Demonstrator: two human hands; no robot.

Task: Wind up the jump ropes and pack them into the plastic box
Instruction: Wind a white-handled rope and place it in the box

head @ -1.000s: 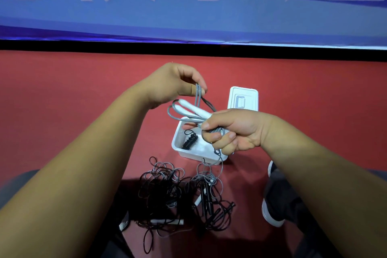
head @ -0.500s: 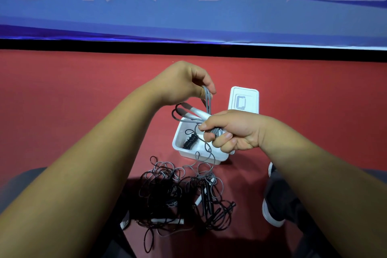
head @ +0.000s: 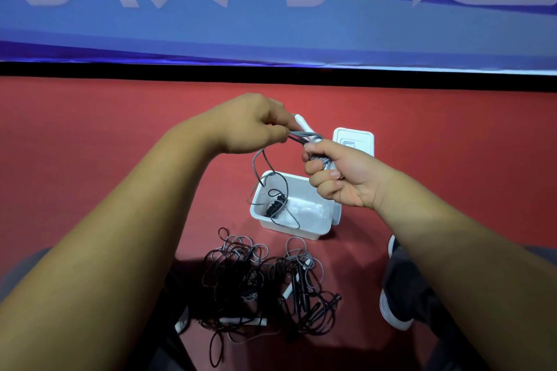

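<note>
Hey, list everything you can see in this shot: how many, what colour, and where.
Plastic box: one, white, open, on the floor.
Lid: one, white, on the floor beyond the box.
Wound rope: one, black, inside the box.
Grey jump rope: one, grey cord, white handles, held above the box.
Tangled ropes: number unclear, black and grey, piled nearer than the box.
Floor: red.
Banner: one, blue, white characters, at the back.
Shoes: two, dark, white soles, flanking the pile.
Left hand: pinches the grey cord.
Right hand: grips the bundled cord.
</note>
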